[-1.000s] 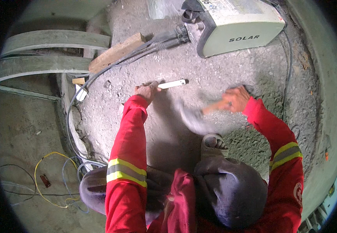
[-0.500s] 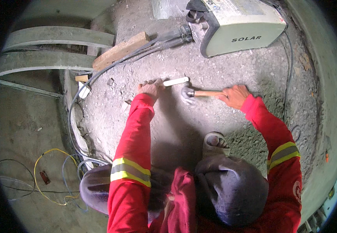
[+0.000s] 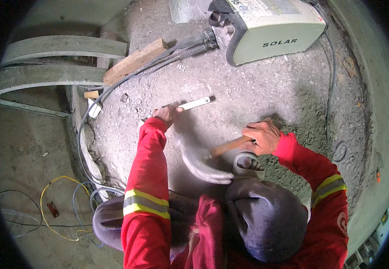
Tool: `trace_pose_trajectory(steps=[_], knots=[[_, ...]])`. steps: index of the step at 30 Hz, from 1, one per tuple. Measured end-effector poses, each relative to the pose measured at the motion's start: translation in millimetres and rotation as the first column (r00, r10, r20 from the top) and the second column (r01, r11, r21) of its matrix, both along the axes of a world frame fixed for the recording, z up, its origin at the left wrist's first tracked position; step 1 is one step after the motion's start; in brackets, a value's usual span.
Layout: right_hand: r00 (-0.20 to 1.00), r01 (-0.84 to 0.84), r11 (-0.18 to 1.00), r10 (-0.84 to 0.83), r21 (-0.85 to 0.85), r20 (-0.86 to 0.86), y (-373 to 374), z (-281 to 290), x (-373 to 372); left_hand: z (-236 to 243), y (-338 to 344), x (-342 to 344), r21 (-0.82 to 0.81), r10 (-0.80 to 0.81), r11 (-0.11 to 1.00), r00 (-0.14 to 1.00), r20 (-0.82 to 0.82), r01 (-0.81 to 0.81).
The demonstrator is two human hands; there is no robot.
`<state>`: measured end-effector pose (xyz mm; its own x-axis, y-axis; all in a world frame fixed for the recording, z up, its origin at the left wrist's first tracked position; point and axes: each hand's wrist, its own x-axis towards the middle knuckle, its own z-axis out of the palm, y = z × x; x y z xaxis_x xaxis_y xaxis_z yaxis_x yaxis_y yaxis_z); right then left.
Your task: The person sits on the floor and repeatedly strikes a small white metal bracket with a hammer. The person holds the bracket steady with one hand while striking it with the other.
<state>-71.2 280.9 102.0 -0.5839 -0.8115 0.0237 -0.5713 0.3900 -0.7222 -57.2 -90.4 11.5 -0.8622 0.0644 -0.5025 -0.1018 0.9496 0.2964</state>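
My left hand (image 3: pixel 166 114) is closed around a flat white bar (image 3: pixel 195 104) with a dark tip, held low over the dusty ground and pointing right. What lies inside the fist is hidden. In my right hand (image 3: pixel 264 136) is a claw hammer (image 3: pixel 228 146), gripped by its wooden handle. Motion smears the hammer's metal head, which hangs between my forearms, left of my sandalled foot (image 3: pixel 247 163) and apart from the white bar.
A pale box-shaped machine (image 3: pixel 277 44) stands at the far right, with thick grey cables (image 3: pixel 147 67) running left past a wooden block (image 3: pixel 135 62). Curved grey beams (image 3: pixel 53 75) lie at the left. A yellow cable (image 3: pixel 46 184) loops on the lower floor. Rough, darker mortar (image 3: pixel 309 116) spreads at the right.
The hammer has swung away from the white bar's end, back toward my body and left. My right hand has come nearer. My left hand and the bar have shifted slightly left and nearer.
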Motion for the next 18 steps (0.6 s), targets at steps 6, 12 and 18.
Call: trace_pose_trajectory(steps=[6,12,18], knots=[[0.989,0.139,0.93,-0.114,0.341,-0.092,15.3,-47.4,-38.3,-3.3,8.5,-8.5,0.029,0.004,1.0,1.0,0.0,-0.004],[1.0,0.008,0.99,-0.011,0.143,0.022,5.8,-18.6,-8.1,-10.5,0.4,-5.4,0.013,0.023,1.0,0.999,0.049,-0.024],[0.988,-0.041,0.986,0.064,0.163,-0.137,20.7,-53.1,-41.8,-4.4,-0.5,-13.6,0.016,0.005,1.0,1.0,0.017,-0.006]])
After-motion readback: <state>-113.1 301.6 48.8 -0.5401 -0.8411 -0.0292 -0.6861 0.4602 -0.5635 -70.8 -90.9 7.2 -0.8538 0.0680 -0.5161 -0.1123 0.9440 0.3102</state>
